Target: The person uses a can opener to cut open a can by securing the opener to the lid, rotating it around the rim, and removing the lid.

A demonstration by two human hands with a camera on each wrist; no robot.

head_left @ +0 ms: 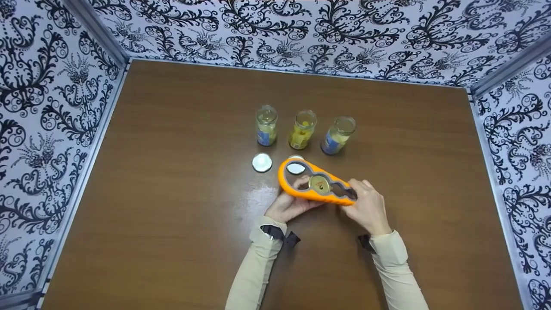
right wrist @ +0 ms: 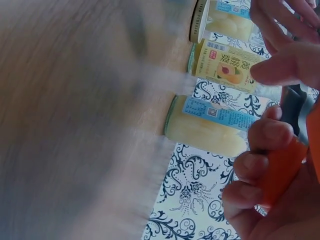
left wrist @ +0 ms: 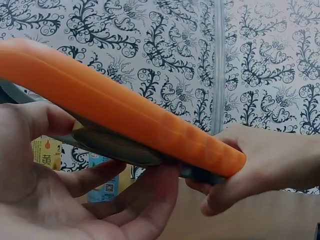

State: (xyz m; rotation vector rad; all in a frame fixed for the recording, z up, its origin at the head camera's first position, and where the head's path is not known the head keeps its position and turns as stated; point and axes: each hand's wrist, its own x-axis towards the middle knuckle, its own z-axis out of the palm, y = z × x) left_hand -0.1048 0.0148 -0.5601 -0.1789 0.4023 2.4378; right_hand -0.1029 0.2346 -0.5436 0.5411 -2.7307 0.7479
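My right hand (head_left: 369,207) grips the narrow end of an orange jar opener (head_left: 317,197) with grey-lined round openings. A gold-coloured jar lid (head_left: 319,184) sits in the opener's middle opening. From below, my left hand (head_left: 288,207) holds this lid, its thumb and fingers about the rim; in the left wrist view the lid (left wrist: 115,145) shows under the orange edge. Beyond the hands stand three glass jars without lids: a blue-labelled jar (head_left: 266,127), a yellow-labelled jar (head_left: 302,131) and another blue-labelled jar (head_left: 338,137). Pale pieces fill their lower parts.
One white-faced lid (head_left: 262,162) lies on the brown table (head_left: 181,172) before the left jar. Another white-faced lid (head_left: 295,167) shows through the opener's largest opening. Patterned panels (head_left: 284,34) border the table at the back and both sides.
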